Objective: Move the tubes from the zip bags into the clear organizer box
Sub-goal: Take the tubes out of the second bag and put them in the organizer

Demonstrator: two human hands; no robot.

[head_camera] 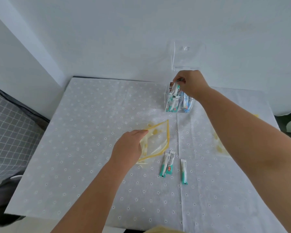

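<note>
A clear organizer box (168,98) stands at the far right of the table, its lid up against the wall, with several teal-and-white and blue-and-white tubes inside. Over its opening, my right hand (191,84) pinches the top end of a teal-and-white tube (174,89) that hangs into the box. In the middle of the table my left hand (128,146) grips the edge of a clear zip bag with yellow trim (158,138), which looks empty. Three tubes lie flat in front of the bag: two side by side (167,163) and one apart (183,171).
A second yellowish zip bag (220,145) lies at the right, partly hidden behind my right forearm. A white eyelet cloth (84,148) covers the table. The wall stands right behind the box. A grey checked fabric (10,135) lies to the left of the table.
</note>
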